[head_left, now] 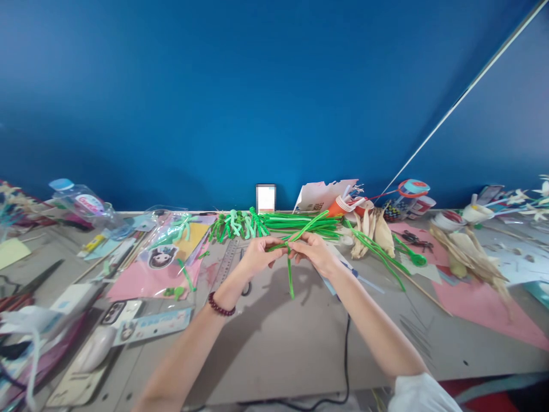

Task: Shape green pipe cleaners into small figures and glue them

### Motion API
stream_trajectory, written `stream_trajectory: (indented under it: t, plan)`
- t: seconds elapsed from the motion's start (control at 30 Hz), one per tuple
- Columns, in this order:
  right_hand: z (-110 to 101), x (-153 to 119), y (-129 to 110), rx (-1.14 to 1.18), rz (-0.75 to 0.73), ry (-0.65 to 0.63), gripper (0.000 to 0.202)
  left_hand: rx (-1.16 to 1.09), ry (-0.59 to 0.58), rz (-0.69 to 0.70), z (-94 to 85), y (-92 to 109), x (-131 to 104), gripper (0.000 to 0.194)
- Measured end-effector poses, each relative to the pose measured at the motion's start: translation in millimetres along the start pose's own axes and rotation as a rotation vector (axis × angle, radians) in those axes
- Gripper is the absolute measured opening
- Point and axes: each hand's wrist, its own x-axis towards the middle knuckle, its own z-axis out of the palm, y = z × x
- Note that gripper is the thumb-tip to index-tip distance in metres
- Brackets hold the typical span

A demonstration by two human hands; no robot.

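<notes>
Both hands meet above the middle of the grey table, pinching green pipe cleaners (290, 280) where they cross. My left hand (259, 255) has its fingertips closed on the left part, and a dark red bead bracelet circles that wrist. My right hand (315, 252) grips the same piece just right of the crossing. One strand hangs straight down between the hands, while another slants up to the right. Behind them lies a bundle of long green pipe cleaners (300, 224), with twisted light and dark green pieces (240, 223) to its left.
A ruler (226, 260) and partly hidden scissors (246, 288) lie by my left hand. Pink paper (128, 280) and a bottle (83, 200) are at left. Dried husks (381, 234), orange cups (338, 206) and looped green stems (380, 252) stand or lie at right. A black cable (346, 355) crosses the front edge.
</notes>
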Motion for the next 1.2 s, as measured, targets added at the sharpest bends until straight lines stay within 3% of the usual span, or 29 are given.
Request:
stream_trajectory:
  t: [0.47,0.7,0.93,1.2]
  plan:
    - [-1.1,1.3,4.7,-0.212,0.064,-0.101,0.037,-0.078,0.018,0.104,3.4,-8.0,2.5,0.018]
    - [-5.5,3.4,6.4,-0.294,-0.060,-0.074,0.025,-0.007,-0.024,0.143,1.4,-7.6,1.4,0.024]
    - [0.1,-2.1,-1.8,-0.321,-0.039,-0.019,0.023,0.141,0.036,0.201,0.5,-5.1,0.1,0.028]
    - [0.0,-1.1,3.7,-0.273,-0.037,0.017,0.025,0.033,-0.074,0.015,-1.9,-4.2,0.6,0.033]
